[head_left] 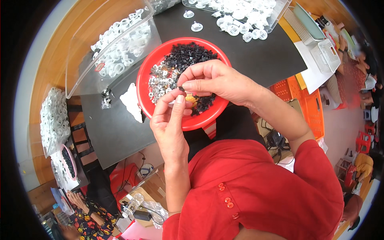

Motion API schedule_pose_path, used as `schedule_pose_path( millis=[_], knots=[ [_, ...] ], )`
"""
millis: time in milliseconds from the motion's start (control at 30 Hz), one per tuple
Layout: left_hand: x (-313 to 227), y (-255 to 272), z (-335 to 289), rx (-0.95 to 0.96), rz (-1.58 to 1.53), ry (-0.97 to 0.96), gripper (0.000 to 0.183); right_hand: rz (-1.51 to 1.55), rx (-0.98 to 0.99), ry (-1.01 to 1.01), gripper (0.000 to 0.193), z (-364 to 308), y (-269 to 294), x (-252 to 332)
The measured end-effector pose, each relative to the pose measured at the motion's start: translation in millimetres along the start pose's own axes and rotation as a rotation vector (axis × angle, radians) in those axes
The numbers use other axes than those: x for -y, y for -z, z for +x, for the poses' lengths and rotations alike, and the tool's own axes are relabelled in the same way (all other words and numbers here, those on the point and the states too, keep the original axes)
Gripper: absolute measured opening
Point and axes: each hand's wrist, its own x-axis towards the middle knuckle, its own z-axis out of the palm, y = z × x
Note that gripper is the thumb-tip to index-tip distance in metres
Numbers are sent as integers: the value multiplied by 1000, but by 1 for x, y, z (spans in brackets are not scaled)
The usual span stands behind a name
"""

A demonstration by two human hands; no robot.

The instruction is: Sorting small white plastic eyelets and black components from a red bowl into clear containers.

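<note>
Over a red round basin (pixel 145 66) my two hands meet fingertip to fingertip. My right hand (pixel 218 82) is closed in a pinch on a small black part (pixel 181 88). Just below it, the thumb and fingers of my left hand (pixel 170 114) close around a small white plastic piece (pixel 171 105), mostly hidden by the fingers. In the basin lie a heap of small black parts (pixel 190 55) and, on its left side, a pile of small silvery metal pieces (pixel 160 86). Some yellowish pieces (pixel 193 99) show beneath my hands.
A clear plastic bin (pixel 116 52) of white plastic parts stands left of the basin on the dark table (pixel 256 64). Another clear tray (pixel 276 20) of white parts is at the far side. A white cloth (pixel 131 102) lies beside the basin. Other people sit at both sides.
</note>
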Motion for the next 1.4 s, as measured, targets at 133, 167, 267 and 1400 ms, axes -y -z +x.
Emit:
schedule_pose_path(
  millis=[133,167,267,1400],
  knots=[
    [4,4,2,4,-60,8,13,49,4,83,19,-3,-10,-6],
    [3,4,1,2,-59,7,13,38,-6,107,18,-1,-10,-8],
    [1,3,-1,8,-126,21,11,-29,-16,186,18,-2,-12,-9],
    [2,5,-3,32,-157,25,12,-732,-185,618,7,-12,-15,-3]
  ],
)
